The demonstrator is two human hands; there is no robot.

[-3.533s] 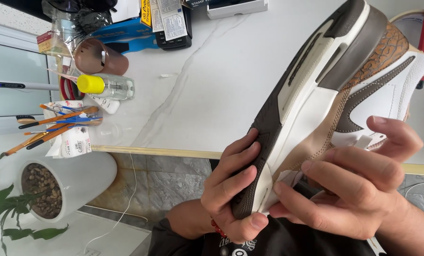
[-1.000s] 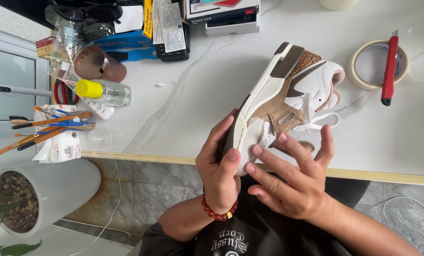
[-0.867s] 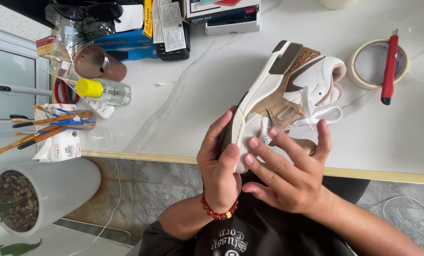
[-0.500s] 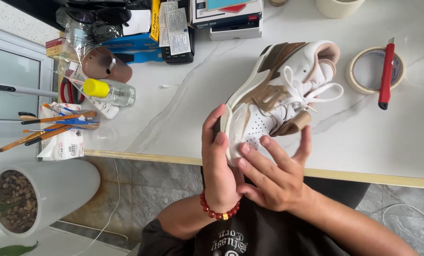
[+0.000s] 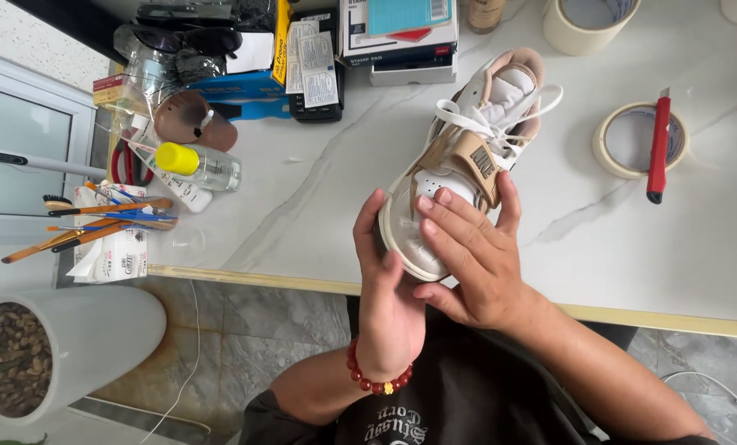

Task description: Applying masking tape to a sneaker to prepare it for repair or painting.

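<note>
Here, white-tan sneaker [image 5: 459,165] w/ loose laces, toe in left hand [image 5: 389,309], right hand [image 5: 475,264] on top

1. Left hand [image 5: 389,292]: bare, with a bracelet [image 5: 376,381] of red beads and one gold bead at the wrist.
2. Right hand [image 5: 475,264]: bare, no rings.
3. Dark shirt [image 5: 467,395] with pale lettering.

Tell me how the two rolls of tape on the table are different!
The tape roll with the red knife lies flat, while the tape roll at the back edge looks taller and thicker-walled. The flat one has a red utility knife resting across it; the tall one carries nothing. The tall one is partly cut off by the picture's edge; the flat one shows whole. Both are cream-coloured rings on the white marble table.
</note>
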